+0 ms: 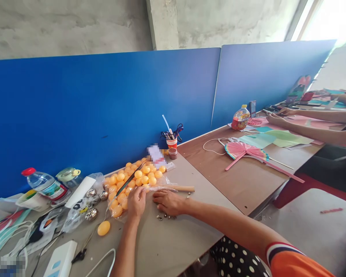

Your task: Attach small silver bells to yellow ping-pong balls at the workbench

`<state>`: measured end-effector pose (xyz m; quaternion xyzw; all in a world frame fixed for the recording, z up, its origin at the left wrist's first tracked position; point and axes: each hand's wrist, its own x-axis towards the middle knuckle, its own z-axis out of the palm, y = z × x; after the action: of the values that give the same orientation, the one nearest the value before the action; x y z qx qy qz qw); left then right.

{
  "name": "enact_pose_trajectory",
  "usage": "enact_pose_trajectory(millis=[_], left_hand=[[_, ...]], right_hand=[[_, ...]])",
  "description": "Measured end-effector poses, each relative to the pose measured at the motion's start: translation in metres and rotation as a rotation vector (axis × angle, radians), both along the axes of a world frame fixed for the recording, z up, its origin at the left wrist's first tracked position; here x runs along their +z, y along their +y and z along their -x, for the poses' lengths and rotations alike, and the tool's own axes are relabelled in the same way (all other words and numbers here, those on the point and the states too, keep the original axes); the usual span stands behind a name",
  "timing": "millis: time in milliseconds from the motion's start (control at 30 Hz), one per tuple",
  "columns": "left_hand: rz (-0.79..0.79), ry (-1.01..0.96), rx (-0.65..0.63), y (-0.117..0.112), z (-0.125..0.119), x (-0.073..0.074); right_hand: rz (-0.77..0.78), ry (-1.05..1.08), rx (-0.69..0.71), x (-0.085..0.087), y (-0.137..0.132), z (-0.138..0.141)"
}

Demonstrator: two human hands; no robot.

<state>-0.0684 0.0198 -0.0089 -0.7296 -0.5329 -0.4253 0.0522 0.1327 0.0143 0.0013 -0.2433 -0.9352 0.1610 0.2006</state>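
Observation:
My left hand [136, 202] rests with bent fingers on a clear plastic bag [132, 181] full of orange ping-pong balls, near its front edge. My right hand [168, 201] lies flat on the grey table [173, 238], fingers stretched toward the left hand, touching the bag's edge. Several tiny metal beads [165, 217] lie by the right hand. A wooden stick [183, 188] lies just behind it. One loose orange ball [103, 227] sits left of my left forearm.
Water bottle [46, 185], cups, silver bells [91, 214], cables and a white power bank [60, 258] crowd the left. A pen cup [172, 141] stands by the blue partition [103, 111]. On the brown table a pink paper fan [245, 151]; other people's arms [308, 129] work at the right.

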Motion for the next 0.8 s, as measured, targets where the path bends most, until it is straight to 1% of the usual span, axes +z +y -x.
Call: enact_pose_trajectory(millis=[100,233,267,433,533,667,800], left_hand=[[0.005,-0.005,0.003,0.000,-0.001,0.000],[0.007,-0.013,0.012,0.001,-0.002,0.000],[0.008,-0.013,0.012,0.001,-0.002,0.000],[0.010,-0.012,0.015,0.001,-0.001,-0.002],[0.009,-0.016,0.019,0.002,0.000,-0.003],[0.007,-0.015,0.014,0.001,0.000,-0.004],[0.003,-0.009,0.011,0.000,0.000,-0.004]], right_hand=[[0.055,0.045,0.043,0.000,-0.005,-0.009],[0.109,0.144,0.137,0.005,-0.023,-0.027],[0.113,0.168,0.125,0.006,-0.028,-0.032],[0.146,0.189,-0.053,0.014,-0.046,-0.061],[0.214,0.202,-0.102,0.015,-0.047,-0.079],[0.311,0.336,-0.163,0.013,-0.042,-0.096],[0.321,0.428,-0.240,0.009,-0.044,-0.106]])
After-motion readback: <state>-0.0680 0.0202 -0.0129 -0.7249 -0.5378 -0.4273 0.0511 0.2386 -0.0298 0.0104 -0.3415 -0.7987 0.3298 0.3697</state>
